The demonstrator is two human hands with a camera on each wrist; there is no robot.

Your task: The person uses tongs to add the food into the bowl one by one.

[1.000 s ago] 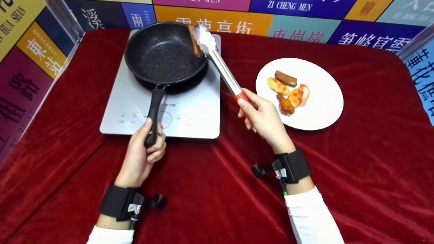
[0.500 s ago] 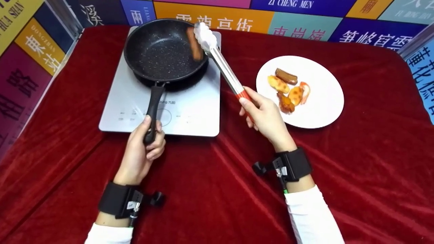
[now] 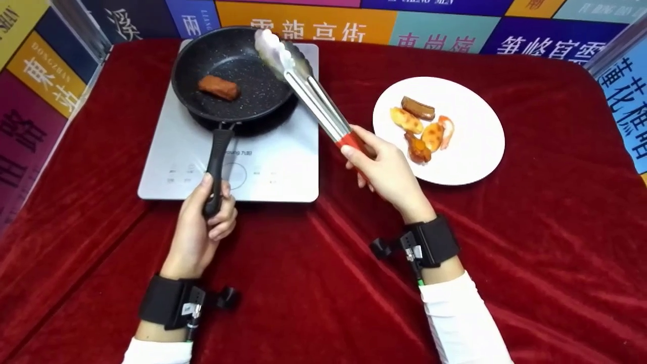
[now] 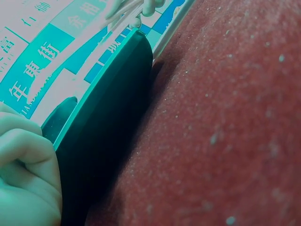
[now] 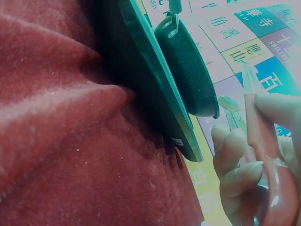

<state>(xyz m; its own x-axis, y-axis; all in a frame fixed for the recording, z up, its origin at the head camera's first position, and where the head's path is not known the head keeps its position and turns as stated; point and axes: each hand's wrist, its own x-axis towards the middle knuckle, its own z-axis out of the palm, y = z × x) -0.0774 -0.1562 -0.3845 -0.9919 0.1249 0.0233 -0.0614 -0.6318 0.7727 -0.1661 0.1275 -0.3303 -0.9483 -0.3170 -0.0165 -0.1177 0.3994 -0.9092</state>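
In the head view my left hand [image 3: 196,230] grips the black handle [image 3: 218,151] of a speckled frying pan [image 3: 242,65]. A reddish-brown sausage piece [image 3: 219,87] lies in the left part of the pan. My right hand [image 3: 386,169] holds metal tongs [image 3: 312,103] by their red grips, thumb on top. The scalloped tong heads are spread apart over the pan's right side, away from the sausage piece. In the right wrist view fingers curl round the red tong grip [image 5: 263,132]. The left wrist view shows curled fingers [image 4: 33,146] at the cooker's edge; the handle is hidden there.
The pan sits on a silver induction cooker [image 3: 283,172]. To the right, a white plate [image 3: 475,146] bears a brown sausage piece [image 3: 418,108], a shrimp [image 3: 447,132] and several other browned food pieces. Red cloth [image 3: 303,283] covers the table; printed panels [image 3: 445,35] stand behind.
The sausage piece has gone from the pan's right wall to its left part. The tong heads have shifted left over the pan and spread. The left hand keeps its grip on the handle.
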